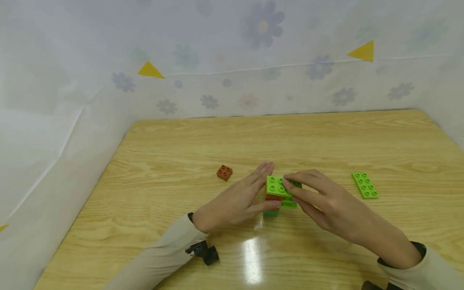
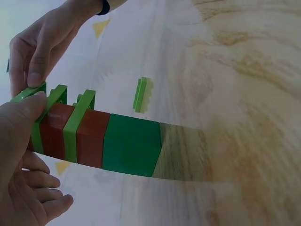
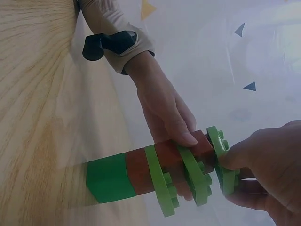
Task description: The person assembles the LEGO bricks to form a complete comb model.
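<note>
A tower of toy bricks stands upright on the wooden table, with a dark green brick [image 2: 131, 145] at its foot. Above that, brown bricks [image 2: 92, 136] alternate with light green plates [image 3: 161, 181] that jut out to the right. My left hand [image 1: 237, 199] holds the upper tower, thumb across the near side and fingers on the far side. At the top, my right hand [image 1: 328, 199] pinches a studded light green plate [image 1: 274, 186] between thumb and fingers. In the right wrist view that plate sits tilted right at the uppermost brown brick [image 3: 203, 142].
A loose brown brick [image 1: 224, 172] lies on the table [image 1: 174, 149] to the left of the tower. Off to the right lies another light green plate [image 1: 365, 185]. Behind the table hangs a white flowered cloth [image 1: 232, 52] with yellow triangles.
</note>
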Available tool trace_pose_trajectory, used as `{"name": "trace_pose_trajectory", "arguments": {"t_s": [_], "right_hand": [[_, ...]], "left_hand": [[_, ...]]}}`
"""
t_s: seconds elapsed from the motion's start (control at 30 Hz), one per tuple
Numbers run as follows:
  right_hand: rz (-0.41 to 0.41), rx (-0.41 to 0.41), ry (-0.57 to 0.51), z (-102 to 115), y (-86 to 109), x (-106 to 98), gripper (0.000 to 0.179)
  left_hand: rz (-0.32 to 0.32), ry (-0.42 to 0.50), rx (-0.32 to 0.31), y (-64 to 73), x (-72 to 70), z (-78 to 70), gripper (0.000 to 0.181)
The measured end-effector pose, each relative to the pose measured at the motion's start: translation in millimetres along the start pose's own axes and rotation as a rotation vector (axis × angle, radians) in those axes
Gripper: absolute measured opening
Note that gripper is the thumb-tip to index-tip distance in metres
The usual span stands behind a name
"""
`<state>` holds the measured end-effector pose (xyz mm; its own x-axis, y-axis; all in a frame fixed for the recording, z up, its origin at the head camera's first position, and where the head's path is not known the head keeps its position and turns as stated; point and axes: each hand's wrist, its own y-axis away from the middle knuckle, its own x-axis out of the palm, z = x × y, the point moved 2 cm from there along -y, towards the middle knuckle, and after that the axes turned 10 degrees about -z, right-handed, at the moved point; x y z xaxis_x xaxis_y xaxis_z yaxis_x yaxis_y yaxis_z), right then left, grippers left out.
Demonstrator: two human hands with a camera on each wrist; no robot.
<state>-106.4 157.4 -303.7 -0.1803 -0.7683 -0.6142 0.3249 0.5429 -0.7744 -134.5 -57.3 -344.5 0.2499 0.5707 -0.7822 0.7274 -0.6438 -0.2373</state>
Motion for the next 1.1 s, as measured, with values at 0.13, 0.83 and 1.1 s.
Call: {"name": "trace_pose_trajectory", "arguments": {"t_s": [0.13, 0.83, 1.1], "right_hand": [[0.063, 0.022, 0.016, 2, -2.3, -2, 0.043], [0.011, 0.028, -0.028, -2, -3.3, -2, 0.041], [-0.101, -0.016, -0.044, -7, 3.0, 1, 0.039]], "left_hand": [[-0.118, -0.024, 0.113, 6.1, -12.6, -7.0, 0.086], [-0.413, -0.182, 0.653, 16.6, -19.9, -19.4, 0.043], [-0.453, -0.165, 0.659, 16.6, -15.6, -16.4, 0.042]]}}
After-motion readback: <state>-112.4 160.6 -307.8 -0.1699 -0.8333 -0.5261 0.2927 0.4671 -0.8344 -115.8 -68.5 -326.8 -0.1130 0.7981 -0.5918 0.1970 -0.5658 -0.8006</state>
